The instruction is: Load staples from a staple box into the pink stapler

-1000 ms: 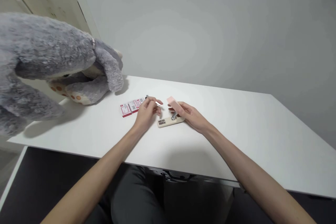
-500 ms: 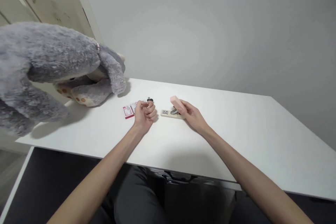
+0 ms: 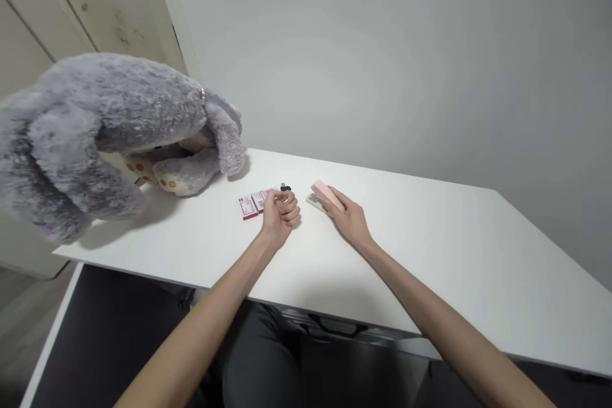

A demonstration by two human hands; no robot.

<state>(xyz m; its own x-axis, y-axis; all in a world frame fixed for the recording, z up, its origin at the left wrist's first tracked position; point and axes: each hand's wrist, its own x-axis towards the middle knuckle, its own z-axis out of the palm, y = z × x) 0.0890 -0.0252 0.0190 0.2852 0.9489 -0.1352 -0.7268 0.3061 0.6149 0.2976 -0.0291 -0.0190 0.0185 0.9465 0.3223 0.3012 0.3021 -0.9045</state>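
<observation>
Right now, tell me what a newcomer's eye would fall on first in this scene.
The big grey plush toy sprawled over the left end of the white table dominates the view. Next come the two bare arms meeting mid-table: the right hand holds a pink stapler, and the left hand is curled in a loose fist beside two small red-and-white boxes.

Looks like a plain office or study room: smooth white rectangular table [image 3: 430, 248] against bare grey wall [image 3: 382, 44], pale panelled cupboard doors [image 3: 57, 13] at left, pink-topped stapler [image 3: 329, 194] and red-and-white staple boxes [image 3: 252, 204].
</observation>
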